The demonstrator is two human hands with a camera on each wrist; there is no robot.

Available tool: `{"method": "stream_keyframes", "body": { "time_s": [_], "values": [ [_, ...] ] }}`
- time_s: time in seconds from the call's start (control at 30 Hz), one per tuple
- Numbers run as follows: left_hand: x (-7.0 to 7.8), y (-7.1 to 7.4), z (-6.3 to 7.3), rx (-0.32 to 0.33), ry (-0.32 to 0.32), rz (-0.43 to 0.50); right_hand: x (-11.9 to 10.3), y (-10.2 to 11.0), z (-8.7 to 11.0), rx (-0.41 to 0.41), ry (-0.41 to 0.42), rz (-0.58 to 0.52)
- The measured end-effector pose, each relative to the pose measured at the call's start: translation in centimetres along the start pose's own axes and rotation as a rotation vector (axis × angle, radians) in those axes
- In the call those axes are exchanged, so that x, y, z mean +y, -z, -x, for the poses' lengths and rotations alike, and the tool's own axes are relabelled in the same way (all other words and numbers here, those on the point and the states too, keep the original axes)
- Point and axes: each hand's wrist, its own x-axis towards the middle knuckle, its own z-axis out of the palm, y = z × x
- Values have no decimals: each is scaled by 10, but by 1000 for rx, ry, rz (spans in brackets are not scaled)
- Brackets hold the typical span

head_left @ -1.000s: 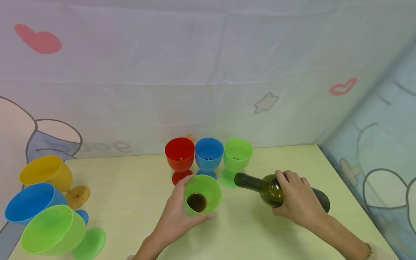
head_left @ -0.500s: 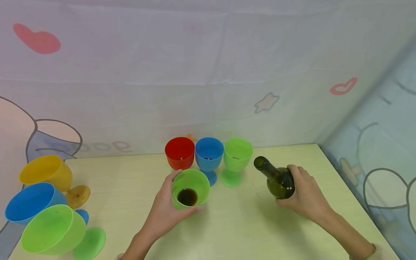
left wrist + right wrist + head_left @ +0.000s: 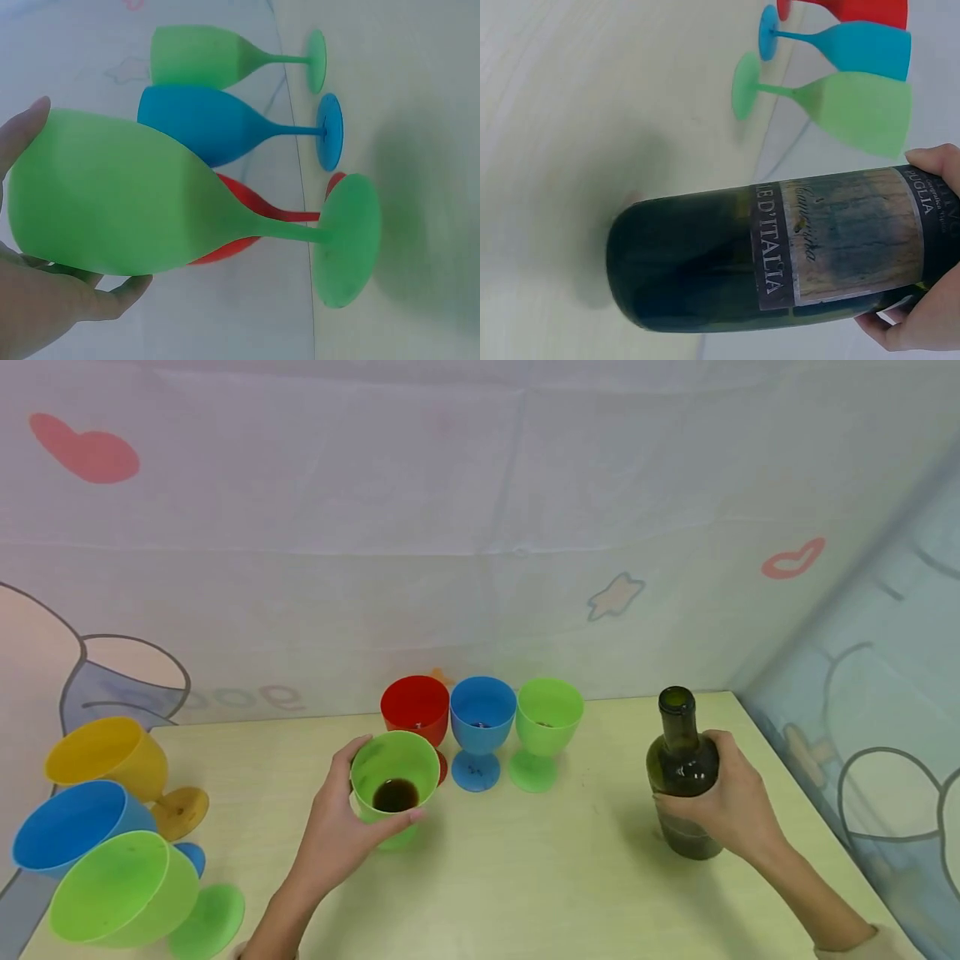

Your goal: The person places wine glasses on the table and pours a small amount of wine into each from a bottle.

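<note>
My left hand (image 3: 330, 839) holds a green plastic goblet (image 3: 363, 781) by its bowl, thumb on the near side. Dark liquid lies in the bottom of the bowl. In the left wrist view the goblet's foot (image 3: 346, 240) hangs close over the table; I cannot tell whether it touches. On the right, my right hand (image 3: 738, 810) grips a dark green wine bottle (image 3: 682, 768) round its upper body. The bottle is upright and uncorked, its label (image 3: 847, 236) facing the right wrist camera. A shadow shows by its base, and contact with the table is unclear.
Red (image 3: 414, 714), blue (image 3: 482, 739) and light green (image 3: 549, 735) goblets stand in a row at the table's back, a little dark liquid inside. Yellow (image 3: 146, 768), blue (image 3: 135, 827) and green (image 3: 168, 893) goblets stand at the left edge. A printed cloth (image 3: 480, 510) hangs behind.
The bottle has swung from nearly lying flat to upright while moving right, away from the goblets. My left hand has carried the green goblet leftward and slightly farther back.
</note>
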Motion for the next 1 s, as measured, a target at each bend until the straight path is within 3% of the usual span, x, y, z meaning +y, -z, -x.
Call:
{"method": "stream_keyframes", "body": {
  "time_s": [0.6, 1.0],
  "values": [
    [-17, 27, -17, 71, 46, -13, 13, 7, 1, 0, -171, -57],
    [-26, 42, -30, 96, 154, -36, 19, 8, 1, -9, -204, -54]
  ]
}}
